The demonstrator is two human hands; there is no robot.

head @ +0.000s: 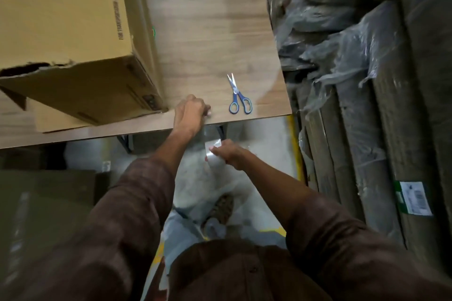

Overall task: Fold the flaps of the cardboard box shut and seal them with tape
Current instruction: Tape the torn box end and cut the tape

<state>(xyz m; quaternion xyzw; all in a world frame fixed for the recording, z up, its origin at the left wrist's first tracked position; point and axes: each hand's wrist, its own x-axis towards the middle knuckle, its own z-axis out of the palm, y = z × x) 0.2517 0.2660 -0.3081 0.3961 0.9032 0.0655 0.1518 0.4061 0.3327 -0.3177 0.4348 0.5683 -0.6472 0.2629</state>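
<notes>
Tape step, mid-pull. My left hand (192, 111) sits curled at the near edge of the table (208, 32), fingers closed over something small and pale; I judge it's the tape roll or the strip's start, but the hand hides it, so I can't tell. My right hand (228, 154) is lower, off the table edge, pinched shut on the free end of a clear tape strip (212, 151). The strip runs up from there toward my left hand. Hands are near each other, not touching.

Cardboard box (73, 44) is on the table just left of my left hand, lying tilted, with a torn-looking opening (29, 68) at its near-left side and a flap (63, 115) lying on the table under it. No tape on that opening that I can see, so sealing isn't done.

Scissors (238, 96), blue handles, lie closed on the table just right of my left hand, untouched.

To do this well: keep the strip taut and flat so it doesn't fold onto itself, hold the sticky side away from my sleeves, pull enough length to cross the flap seam and run down both sides, anchor with the left, then cut clean with the scissors. Press the flaps closed first, then lay the tape from one end.
</notes>
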